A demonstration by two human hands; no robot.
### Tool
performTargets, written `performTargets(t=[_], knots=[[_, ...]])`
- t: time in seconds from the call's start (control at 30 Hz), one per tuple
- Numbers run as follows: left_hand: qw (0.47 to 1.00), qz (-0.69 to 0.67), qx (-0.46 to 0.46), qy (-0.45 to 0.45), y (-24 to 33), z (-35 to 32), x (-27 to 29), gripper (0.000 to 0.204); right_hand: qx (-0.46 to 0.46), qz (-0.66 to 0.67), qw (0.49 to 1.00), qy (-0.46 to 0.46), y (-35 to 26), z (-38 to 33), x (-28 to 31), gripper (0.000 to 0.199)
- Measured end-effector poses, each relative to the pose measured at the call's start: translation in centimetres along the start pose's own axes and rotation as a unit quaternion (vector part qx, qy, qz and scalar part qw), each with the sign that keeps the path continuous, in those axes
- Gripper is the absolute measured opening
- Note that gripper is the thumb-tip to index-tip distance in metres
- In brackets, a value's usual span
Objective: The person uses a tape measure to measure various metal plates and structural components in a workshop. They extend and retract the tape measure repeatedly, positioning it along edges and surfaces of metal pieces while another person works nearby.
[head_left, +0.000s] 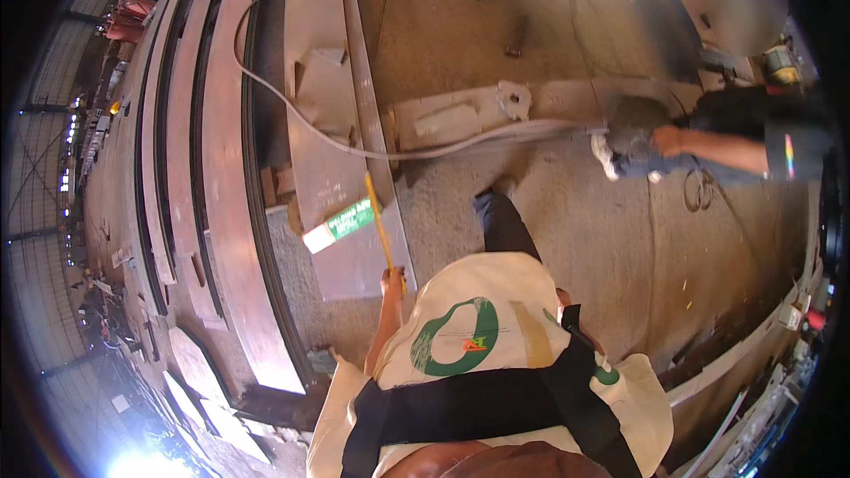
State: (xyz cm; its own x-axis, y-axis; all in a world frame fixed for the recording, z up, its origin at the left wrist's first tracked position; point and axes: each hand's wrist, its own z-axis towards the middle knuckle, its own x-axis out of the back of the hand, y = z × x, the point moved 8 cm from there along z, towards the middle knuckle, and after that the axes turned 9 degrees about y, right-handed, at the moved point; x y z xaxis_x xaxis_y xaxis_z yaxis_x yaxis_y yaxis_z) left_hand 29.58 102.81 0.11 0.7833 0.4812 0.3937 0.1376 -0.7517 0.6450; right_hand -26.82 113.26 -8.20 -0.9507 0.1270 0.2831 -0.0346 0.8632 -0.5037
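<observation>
My left hand is closed round the near end of a yellow tape measure. Its blade runs out straight ahead, over the end of a long flat steel plate. On that plate, just left of the blade, lies a small green and white box with a bright white end. Most of my right hand is hidden by my shirt, close to my right side. A dark object shows beside it, too unclear to name, and the fingers cannot be made out.
Several long steel strips lie side by side at left. A hose loops across the plate toward a co-worker's hand at right. Flat offcuts rest on the plate. A holed metal piece lies farther off.
</observation>
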Motion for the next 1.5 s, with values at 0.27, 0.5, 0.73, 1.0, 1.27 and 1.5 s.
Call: performTargets(t=[0.27,0.5,0.73,1.0,1.27,1.5], knots=[[0.989,-0.104,0.035,0.098,9.0,1.7,-7.1,0.024,0.015,0.177,0.984,0.025,-31.8,11.0,5.1,0.052],[0.975,-0.174,-0.001,0.136,22.3,3.6,-10.9,0.024,0.085,0.271,0.959,-0.015,-47.2,7.7,6.4,0.050],[0.975,-0.192,-0.107,0.041,40.8,7.4,-18.6,0.025,-0.059,0.181,0.981,0.031,-37.1,10.2,5.9,0.048],[0.968,-0.218,-0.058,-0.107,59.5,16.9,-39.6,0.024,0.062,0.395,0.899,0.181,-50.1,14.2,6.9,0.058],[0.984,0.021,-0.136,-0.115,76.4,29.9,-61.4,0.021,0.261,0.351,0.771,0.463,-86.5,22.6,15.7,0.073],[0.942,0.227,-0.137,-0.206,78.9,42.6,-64.4,0.021,0.209,0.393,0.753,0.484,-93.6,26.1,16.3,0.066]])
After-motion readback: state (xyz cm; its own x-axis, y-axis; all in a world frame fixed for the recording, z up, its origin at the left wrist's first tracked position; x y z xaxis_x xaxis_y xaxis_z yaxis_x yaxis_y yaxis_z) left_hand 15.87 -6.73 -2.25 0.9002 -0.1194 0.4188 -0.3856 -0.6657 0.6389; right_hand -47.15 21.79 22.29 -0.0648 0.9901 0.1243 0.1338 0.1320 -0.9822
